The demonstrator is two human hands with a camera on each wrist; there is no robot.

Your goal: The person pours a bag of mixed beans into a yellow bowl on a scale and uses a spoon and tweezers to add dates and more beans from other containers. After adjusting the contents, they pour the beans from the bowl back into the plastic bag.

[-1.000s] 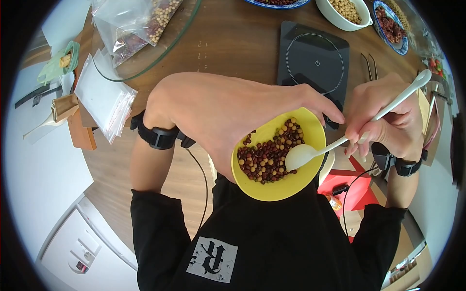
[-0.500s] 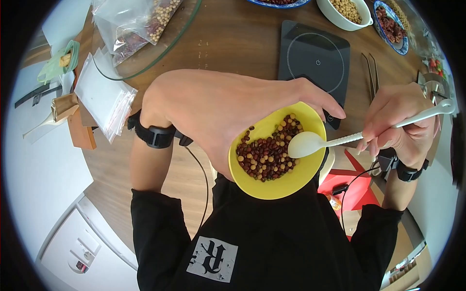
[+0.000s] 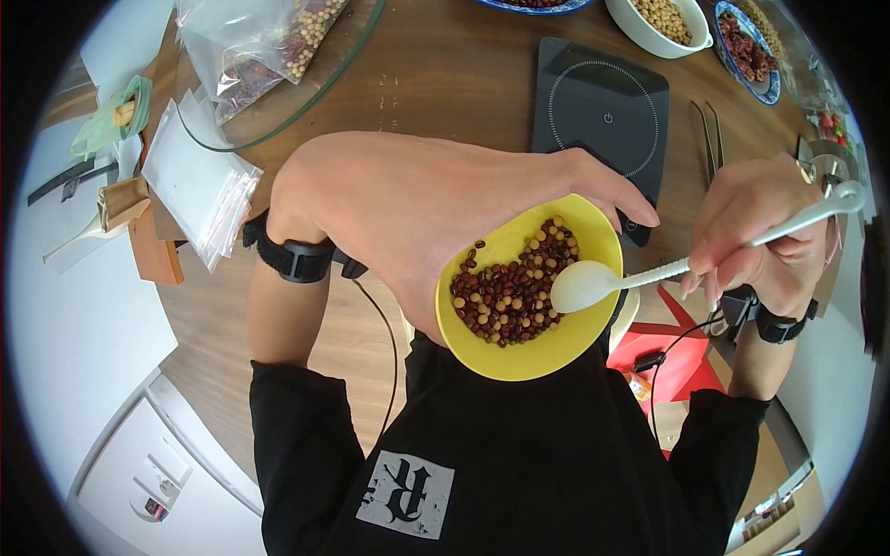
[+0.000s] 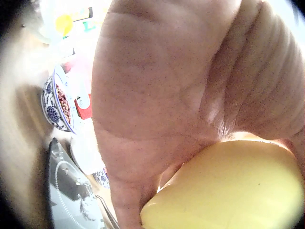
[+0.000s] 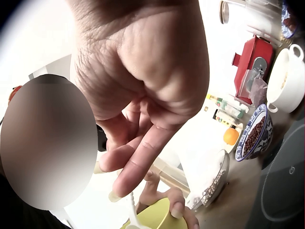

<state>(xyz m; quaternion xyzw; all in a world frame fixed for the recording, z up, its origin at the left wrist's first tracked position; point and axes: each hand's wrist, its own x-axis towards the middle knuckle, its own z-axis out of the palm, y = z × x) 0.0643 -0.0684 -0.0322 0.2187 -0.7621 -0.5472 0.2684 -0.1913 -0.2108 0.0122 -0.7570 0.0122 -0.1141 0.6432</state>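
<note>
A yellow bowl [image 3: 591, 236] is held in front of the chest by my left hand [image 3: 399, 199], thumb and fingers wrapped about its rim and side. Its outer wall [image 4: 228, 191] fills the lower right of the left wrist view. Inside lies a mix of dark red, tan and a few green beans [image 3: 505, 304]. My right hand [image 3: 760, 227] pinches a white spoon [image 3: 582, 285] by its handle, the spoon's head over the right edge of the beans. In the right wrist view the fingers [image 5: 143, 162] hide part of the handle.
Beyond the bowl lies a black induction cooktop [image 3: 603, 107], with metal tongs [image 3: 709, 139] to its right. A white bowl of tan beans [image 3: 663, 28] and a blue-patterned bowl [image 3: 746, 56] stand behind. At left are a glass dish [image 3: 324, 97] with filled bags and flat plastic bags [image 3: 199, 185].
My right hand has shifted right and toward the body, drawing the spoon slightly back from the beans. The bowl moved slightly left. Over the last half second little differs.
</note>
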